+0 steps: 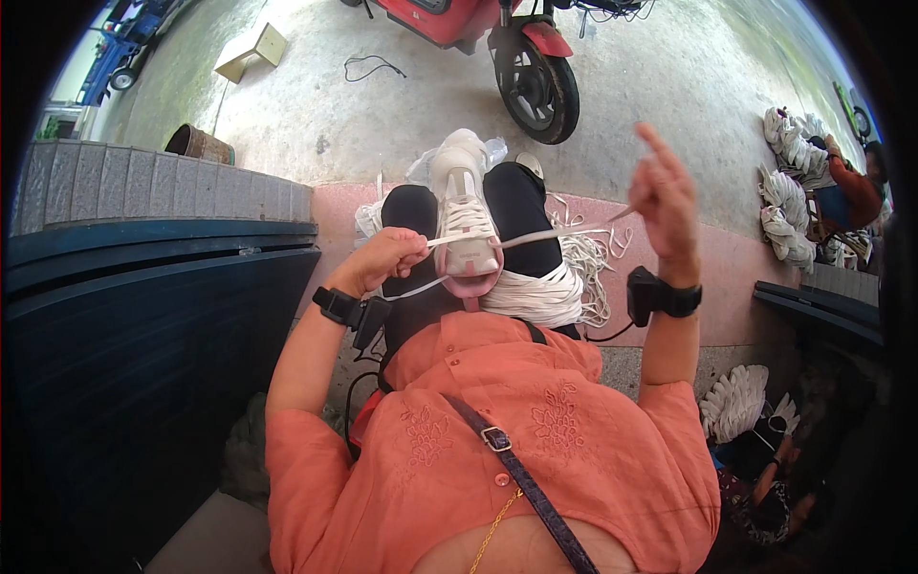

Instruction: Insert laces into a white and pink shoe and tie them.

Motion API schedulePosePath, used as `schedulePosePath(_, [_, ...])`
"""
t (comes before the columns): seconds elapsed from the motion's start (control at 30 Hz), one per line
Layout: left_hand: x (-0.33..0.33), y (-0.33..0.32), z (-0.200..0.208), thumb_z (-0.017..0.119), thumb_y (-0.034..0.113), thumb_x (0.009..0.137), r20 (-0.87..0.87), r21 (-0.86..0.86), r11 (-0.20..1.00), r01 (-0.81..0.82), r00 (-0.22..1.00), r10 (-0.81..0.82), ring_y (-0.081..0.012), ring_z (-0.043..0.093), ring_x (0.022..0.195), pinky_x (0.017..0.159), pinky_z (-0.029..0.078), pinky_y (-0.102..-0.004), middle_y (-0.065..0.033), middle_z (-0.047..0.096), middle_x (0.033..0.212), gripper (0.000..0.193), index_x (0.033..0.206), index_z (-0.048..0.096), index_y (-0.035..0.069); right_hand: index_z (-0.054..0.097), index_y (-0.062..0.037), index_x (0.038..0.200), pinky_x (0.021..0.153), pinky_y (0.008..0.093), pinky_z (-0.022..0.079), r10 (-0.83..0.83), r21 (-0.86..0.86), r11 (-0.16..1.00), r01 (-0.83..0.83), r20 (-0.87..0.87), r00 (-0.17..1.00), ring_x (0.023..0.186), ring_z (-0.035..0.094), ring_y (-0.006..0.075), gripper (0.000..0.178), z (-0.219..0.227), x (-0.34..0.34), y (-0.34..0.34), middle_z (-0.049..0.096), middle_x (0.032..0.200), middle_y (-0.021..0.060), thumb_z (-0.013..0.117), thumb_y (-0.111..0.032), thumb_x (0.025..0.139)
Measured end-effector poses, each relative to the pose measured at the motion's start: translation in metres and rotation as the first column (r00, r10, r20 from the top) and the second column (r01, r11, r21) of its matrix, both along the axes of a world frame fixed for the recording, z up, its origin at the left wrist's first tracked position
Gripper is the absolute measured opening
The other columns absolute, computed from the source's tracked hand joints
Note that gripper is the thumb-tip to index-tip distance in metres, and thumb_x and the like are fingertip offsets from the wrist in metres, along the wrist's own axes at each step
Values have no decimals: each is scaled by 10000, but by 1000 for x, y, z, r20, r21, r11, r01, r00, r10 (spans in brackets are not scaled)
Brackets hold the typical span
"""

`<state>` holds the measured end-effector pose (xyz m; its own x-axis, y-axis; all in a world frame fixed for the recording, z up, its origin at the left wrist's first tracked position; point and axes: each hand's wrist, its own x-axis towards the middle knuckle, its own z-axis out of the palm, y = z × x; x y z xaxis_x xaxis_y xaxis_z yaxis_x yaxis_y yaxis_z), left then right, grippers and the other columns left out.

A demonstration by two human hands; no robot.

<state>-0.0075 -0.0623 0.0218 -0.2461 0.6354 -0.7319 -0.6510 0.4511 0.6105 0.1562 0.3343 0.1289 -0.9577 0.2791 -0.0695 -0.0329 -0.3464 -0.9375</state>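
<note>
Brown bucket (210,147), contents indistinct; left fingers (409,243) and right fingers (654,182) pinch white lace (559,232).

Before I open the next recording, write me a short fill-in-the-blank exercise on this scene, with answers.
1. The shoe with the lace rests ____ two black-clad legs.
2. The hand nearer the shoe is the person's ____ one.
3. The front fender above the black wheel is coloured ____.

Missing words: between; left; red.

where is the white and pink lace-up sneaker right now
In the head view, the white and pink lace-up sneaker is just above centre, between the two black-trousered knees, right of the left hand.
</note>
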Motion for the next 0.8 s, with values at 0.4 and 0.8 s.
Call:
schedulePosePath(0.4, [28,-5,-14,597,246,1011,-831,-117,988,100,536,-152,-244,610,653,600,479,-374,-80,645,774,240,955,629,16,690,-37,820,672,455,547,257,802,312,-509,445,858,794,694,361,176,-112,-34,-178,703,856,180,635,-203,836])
schedulePosePath(0.8, [35,-2,-21,531,140,966,-925,-315,949,-25,231,-301,-495,639,804,717,500,-563,-293,648,797,185,947,613,-25,617,-48,924,672,414,518,546,625,333,-706,482,685,724,608,295,185,-81,-52,-162,621,783,112,535,-213,917])
